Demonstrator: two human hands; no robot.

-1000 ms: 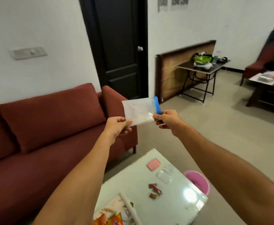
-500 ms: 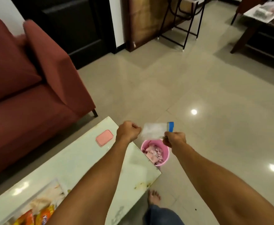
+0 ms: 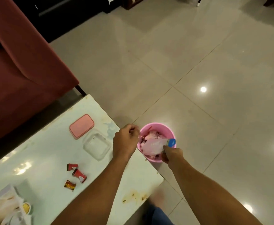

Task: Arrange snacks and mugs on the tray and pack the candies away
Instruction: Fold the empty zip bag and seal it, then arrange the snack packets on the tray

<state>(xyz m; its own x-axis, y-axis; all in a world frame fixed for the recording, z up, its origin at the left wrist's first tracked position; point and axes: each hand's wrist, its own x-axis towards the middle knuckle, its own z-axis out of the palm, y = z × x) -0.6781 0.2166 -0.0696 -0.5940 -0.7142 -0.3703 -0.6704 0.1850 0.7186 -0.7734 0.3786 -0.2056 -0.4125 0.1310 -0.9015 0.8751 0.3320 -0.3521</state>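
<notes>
My right hand (image 3: pixel 172 154) pinches a clear plastic bag (image 3: pixel 154 145) with a blue strip, holding it over the pink bin (image 3: pixel 170 132) on the floor. My left hand (image 3: pixel 126 140) is closed in a fist at the table corner, beside the bin rim and off the bag. Three wrapped candies (image 3: pixel 76 174) lie loose on the white table (image 3: pixel 48 159). A clear container (image 3: pixel 97 146) stands open beside its pink lid (image 3: pixel 81 126). The tray (image 3: pixel 1 197) with snacks shows at the lower left edge.
The bin holds crumpled pink and white wrappers. A red sofa (image 3: pixel 19 65) stands to the left of the table. Tiled floor (image 3: pixel 198 62) stretches ahead and right. My foot and knee show below the table's near corner.
My view dropped from the room down to the table and bin. Both hands lowered the bag from chest height to the bin, and my left hand let go of it.
</notes>
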